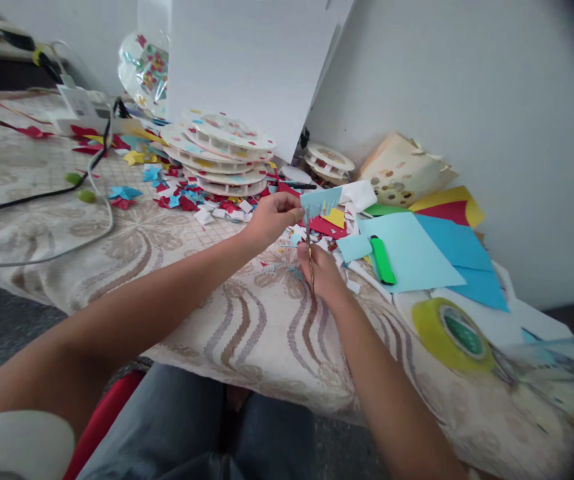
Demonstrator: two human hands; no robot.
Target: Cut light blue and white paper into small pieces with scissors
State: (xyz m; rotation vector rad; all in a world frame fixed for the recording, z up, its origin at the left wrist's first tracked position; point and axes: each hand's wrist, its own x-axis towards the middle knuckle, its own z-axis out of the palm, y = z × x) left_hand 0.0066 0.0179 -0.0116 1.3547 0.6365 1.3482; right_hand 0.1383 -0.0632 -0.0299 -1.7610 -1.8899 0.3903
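My left hand [277,217] pinches the left end of a light blue paper strip [321,197], whose lower edge is cut into a fringe. Below it, my right hand [323,270] is closed round a pair of scissors [309,257]. The blades point up toward the fringed edge; whether they touch the paper is hard to tell. Small blue slivers [269,268] lie on the cloth under the hands. Just right of my right hand are a small light blue paper piece [354,247] and a green box cutter [383,260], which rests on a larger light blue sheet [421,250].
Stacked white spools [221,150] stand at the back among red, blue, yellow and white scraps. A roll of yellow tape [451,335] lies at the right. Cables [101,157] cross the patterned tablecloth [247,333] at the left. A paper bag [401,167] leans against the wall.
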